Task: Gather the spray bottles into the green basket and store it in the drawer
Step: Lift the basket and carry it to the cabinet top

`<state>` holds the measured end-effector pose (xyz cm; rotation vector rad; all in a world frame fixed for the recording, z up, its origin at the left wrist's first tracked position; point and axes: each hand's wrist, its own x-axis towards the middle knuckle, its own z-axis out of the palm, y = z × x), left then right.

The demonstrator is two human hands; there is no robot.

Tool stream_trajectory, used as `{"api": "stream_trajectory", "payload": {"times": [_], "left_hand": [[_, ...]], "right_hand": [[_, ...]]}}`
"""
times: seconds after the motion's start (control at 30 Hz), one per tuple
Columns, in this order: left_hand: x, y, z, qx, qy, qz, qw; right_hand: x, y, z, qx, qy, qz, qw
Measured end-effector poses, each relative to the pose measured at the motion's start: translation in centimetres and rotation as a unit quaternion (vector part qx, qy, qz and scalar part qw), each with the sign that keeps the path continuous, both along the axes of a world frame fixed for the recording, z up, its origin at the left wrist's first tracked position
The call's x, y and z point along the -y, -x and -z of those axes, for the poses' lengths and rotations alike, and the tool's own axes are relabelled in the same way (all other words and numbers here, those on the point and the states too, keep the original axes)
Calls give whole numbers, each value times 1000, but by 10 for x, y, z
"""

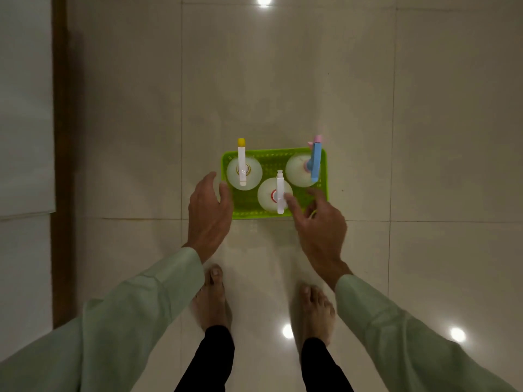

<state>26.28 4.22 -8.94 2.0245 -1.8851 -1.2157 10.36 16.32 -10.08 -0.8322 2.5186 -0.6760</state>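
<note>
Grip of both hands wide, holding nothing: left hand (pixel 209 212) just beside the left wall of the green perforated plastic basket (pixel 322 190), right hand (pixel 321 229) over its near right corner; three translucent round spray bottles (pixel 271 198) stand inside, on the tiled floor (pixel 141 137)

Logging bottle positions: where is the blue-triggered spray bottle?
The blue-triggered spray bottle stands in the green basket's far right corner on the floor, just beyond the right hand.
</note>
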Motion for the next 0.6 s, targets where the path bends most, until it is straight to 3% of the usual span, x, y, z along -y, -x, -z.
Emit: {"api": "stream_trajectory", "payload": {"times": [0.13, 0.27, 0.4, 0.5, 0.6], "left_hand": [[3, -7, 15, 1, -96, -89, 991], [2, -2, 37, 0, -162, -94, 982], [5, 5, 65, 23, -160, -82, 983], [0, 6, 79, 43, -139, -39, 989], [-4, 3, 88, 31, -129, -41, 990]], "right_hand": [[-21, 27, 22, 108, 33, 161, 981], [-18, 55, 52, 210, -9, 150, 966], [-9, 69, 81, 292, -15, 102, 951], [-6, 68, 97, 304, -17, 74, 950], [-3, 66, 106, 246, -21, 58, 967]]}}
